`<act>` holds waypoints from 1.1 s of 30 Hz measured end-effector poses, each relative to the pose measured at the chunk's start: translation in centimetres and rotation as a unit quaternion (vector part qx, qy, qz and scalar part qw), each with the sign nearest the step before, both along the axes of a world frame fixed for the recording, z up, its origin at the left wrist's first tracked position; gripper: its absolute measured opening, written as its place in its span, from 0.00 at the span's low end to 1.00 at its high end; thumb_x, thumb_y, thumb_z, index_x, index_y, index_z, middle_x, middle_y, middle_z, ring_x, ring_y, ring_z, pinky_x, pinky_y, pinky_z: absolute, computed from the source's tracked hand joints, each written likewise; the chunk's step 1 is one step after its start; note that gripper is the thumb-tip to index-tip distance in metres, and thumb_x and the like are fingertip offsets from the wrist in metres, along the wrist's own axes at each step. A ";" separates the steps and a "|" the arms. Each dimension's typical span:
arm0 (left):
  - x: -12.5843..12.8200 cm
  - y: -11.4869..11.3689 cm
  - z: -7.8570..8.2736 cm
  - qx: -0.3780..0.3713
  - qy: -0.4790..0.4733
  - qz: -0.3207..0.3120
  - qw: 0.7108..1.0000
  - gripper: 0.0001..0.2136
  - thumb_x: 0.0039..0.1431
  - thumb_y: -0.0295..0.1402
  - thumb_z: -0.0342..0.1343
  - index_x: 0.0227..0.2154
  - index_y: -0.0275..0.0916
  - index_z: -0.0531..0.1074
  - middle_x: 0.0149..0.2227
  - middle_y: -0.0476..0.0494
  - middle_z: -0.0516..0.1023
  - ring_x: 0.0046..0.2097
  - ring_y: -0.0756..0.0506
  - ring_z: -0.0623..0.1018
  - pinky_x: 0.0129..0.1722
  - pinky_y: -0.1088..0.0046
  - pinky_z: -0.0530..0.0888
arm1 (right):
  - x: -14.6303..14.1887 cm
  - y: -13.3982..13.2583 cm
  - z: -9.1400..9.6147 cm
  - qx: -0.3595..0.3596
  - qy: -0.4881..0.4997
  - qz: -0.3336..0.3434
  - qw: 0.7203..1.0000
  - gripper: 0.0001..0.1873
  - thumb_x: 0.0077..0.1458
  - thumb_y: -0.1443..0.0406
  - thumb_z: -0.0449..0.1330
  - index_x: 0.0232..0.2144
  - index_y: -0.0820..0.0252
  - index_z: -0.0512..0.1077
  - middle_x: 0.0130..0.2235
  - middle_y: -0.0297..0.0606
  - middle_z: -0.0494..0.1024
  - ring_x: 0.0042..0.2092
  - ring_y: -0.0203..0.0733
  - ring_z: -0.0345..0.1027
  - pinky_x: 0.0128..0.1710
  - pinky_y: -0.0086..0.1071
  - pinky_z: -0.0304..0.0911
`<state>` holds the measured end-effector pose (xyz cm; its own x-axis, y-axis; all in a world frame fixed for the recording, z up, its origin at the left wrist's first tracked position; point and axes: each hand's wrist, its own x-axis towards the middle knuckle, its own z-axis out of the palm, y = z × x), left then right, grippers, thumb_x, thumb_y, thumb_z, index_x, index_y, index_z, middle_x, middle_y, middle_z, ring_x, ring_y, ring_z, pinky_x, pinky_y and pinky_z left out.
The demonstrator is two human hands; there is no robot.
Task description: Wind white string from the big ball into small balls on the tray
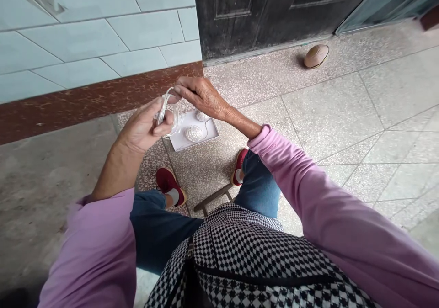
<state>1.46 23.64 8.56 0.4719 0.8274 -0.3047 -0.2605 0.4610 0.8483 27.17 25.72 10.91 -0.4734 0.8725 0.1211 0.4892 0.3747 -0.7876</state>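
Observation:
My left hand (142,126) is closed around a loop of clear, whitish material (168,111), perhaps a plastic strip or thread. My right hand (200,95) pinches the top of the same loop with its fingertips. Both hands are raised in front of me above a white tray (181,141) on the floor. In the tray lie a round ball of pale thread (194,133) and a smaller pale lump (200,115), with a thread running between them.
I sit on a low stool whose wooden leg (213,197) shows between my red shoes (169,183). A tiled wall with a red base stands at left, a dark door (274,11) ahead. A brown ball (316,55) lies by the door.

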 end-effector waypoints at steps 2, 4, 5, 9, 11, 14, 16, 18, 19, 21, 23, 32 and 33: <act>-0.1 0.0 -0.1 -0.011 -0.027 -0.023 0.999 0.13 0.87 0.43 0.73 0.55 0.36 0.88 0.24 0.52 0.79 0.17 0.56 0.56 0.18 0.80 0.56 | 0.5 0.3 0.0 -0.022 -0.010 -0.021 0.999 0.24 0.97 0.56 0.52 0.44 0.53 0.78 0.46 0.39 0.85 0.54 0.45 0.76 0.63 0.36 0.72; -0.1 0.1 -0.2 -0.031 -0.053 -0.043 0.997 0.14 0.91 0.43 0.66 0.53 0.37 0.88 0.22 0.55 0.73 0.16 0.55 0.53 0.18 0.78 0.53 | 0.4 0.4 0.2 -0.041 -0.027 -0.035 0.998 0.27 0.96 0.55 0.51 0.41 0.52 0.78 0.42 0.40 0.84 0.55 0.46 0.75 0.61 0.35 0.72; -0.1 0.2 -0.2 -0.043 -0.064 -0.052 0.996 0.16 0.93 0.43 0.63 0.52 0.37 0.88 0.22 0.56 0.71 0.16 0.55 0.52 0.17 0.77 0.52 | 0.2 0.4 0.3 -0.049 -0.034 -0.038 0.997 0.28 0.96 0.54 0.50 0.40 0.51 0.78 0.41 0.40 0.84 0.56 0.47 0.75 0.60 0.36 0.71; -0.4 0.5 0.3 -0.082 -0.116 -0.031 0.989 0.23 0.98 0.44 0.54 0.49 0.35 0.86 0.22 0.57 0.66 0.16 0.54 0.51 0.16 0.75 0.51 | -0.6 -0.3 0.8 -0.069 -0.051 -0.026 0.996 0.28 0.97 0.55 0.52 0.40 0.54 0.77 0.43 0.42 0.85 0.56 0.49 0.75 0.62 0.39 0.70; -0.7 0.6 0.9 -0.096 -0.133 0.010 0.986 0.25 0.99 0.44 0.50 0.48 0.35 0.86 0.22 0.57 0.65 0.16 0.54 0.51 0.16 0.76 0.52 | -0.7 -0.5 1.1 -0.077 -0.055 -0.021 0.995 0.29 0.97 0.54 0.52 0.40 0.55 0.77 0.42 0.42 0.85 0.56 0.48 0.76 0.62 0.39 0.71; -1.1 0.5 1.6 -0.105 -0.132 0.055 0.984 0.29 1.00 0.44 0.43 0.47 0.35 0.85 0.21 0.57 0.62 0.16 0.53 0.50 0.16 0.76 0.52 | -0.4 -0.4 1.2 -0.080 -0.046 -0.029 0.995 0.33 0.96 0.51 0.49 0.38 0.53 0.80 0.36 0.40 0.84 0.56 0.46 0.76 0.60 0.35 0.70; -1.2 0.5 1.8 -0.105 -0.128 0.070 0.984 0.32 1.00 0.43 0.38 0.47 0.35 0.85 0.20 0.57 0.60 0.16 0.53 0.49 0.16 0.76 0.51 | -0.2 -0.1 0.9 -0.072 -0.031 -0.042 0.996 0.35 0.95 0.50 0.47 0.35 0.51 0.80 0.32 0.38 0.81 0.54 0.45 0.77 0.57 0.34 0.69; -1.2 0.6 1.9 -0.108 -0.130 0.075 0.983 0.33 1.00 0.44 0.36 0.47 0.36 0.84 0.20 0.58 0.59 0.16 0.52 0.48 0.15 0.75 0.49 | 0.0 0.3 0.5 -0.061 -0.014 -0.053 0.997 0.38 0.94 0.49 0.45 0.31 0.49 0.79 0.28 0.37 0.78 0.52 0.44 0.77 0.55 0.34 0.69; -1.2 0.6 1.9 -0.110 -0.132 0.075 0.982 0.33 1.00 0.44 0.35 0.47 0.37 0.84 0.20 0.58 0.59 0.16 0.52 0.48 0.15 0.75 0.49 | 0.1 0.5 0.4 -0.057 -0.007 -0.054 0.997 0.39 0.93 0.49 0.44 0.30 0.48 0.78 0.27 0.36 0.77 0.51 0.44 0.77 0.54 0.34 0.68; -1.3 0.7 2.0 -0.114 -0.136 0.079 0.981 0.34 1.00 0.45 0.34 0.48 0.37 0.84 0.20 0.58 0.59 0.17 0.52 0.48 0.15 0.75 0.50 | 0.1 0.7 0.1 -0.054 -0.004 -0.052 0.997 0.39 0.93 0.50 0.43 0.29 0.48 0.78 0.27 0.36 0.76 0.50 0.43 0.77 0.54 0.34 0.68; -1.3 0.6 2.4 -0.113 -0.141 0.092 0.979 0.35 1.00 0.46 0.33 0.47 0.37 0.84 0.20 0.58 0.59 0.17 0.52 0.48 0.15 0.75 0.51 | 0.1 0.6 0.0 -0.062 -0.015 -0.047 0.997 0.37 0.93 0.52 0.45 0.30 0.49 0.79 0.28 0.36 0.79 0.51 0.43 0.77 0.57 0.35 0.68; -2.7 1.3 5.2 -0.128 -0.176 0.211 0.953 0.36 1.00 0.45 0.30 0.52 0.38 0.84 0.18 0.61 0.55 0.16 0.53 0.47 0.15 0.77 0.47 | -0.2 0.6 -1.1 -0.071 -0.042 -0.034 0.996 0.39 0.94 0.54 0.45 0.28 0.51 0.78 0.28 0.35 0.80 0.52 0.41 0.80 0.57 0.35 0.66; -3.2 1.6 5.4 -0.119 -0.185 0.233 0.947 0.35 1.01 0.46 0.31 0.53 0.39 0.85 0.18 0.61 0.55 0.16 0.53 0.46 0.15 0.78 0.46 | -0.2 0.6 -1.4 -0.068 -0.048 -0.026 0.996 0.38 0.95 0.55 0.45 0.29 0.53 0.78 0.31 0.36 0.82 0.51 0.41 0.80 0.56 0.35 0.66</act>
<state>-1.73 25.27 13.94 0.1839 0.9003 -0.3944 -0.7418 0.3904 0.5453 26.92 26.33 9.51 -0.4311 0.9013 -0.0431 0.5806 0.2405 -0.7778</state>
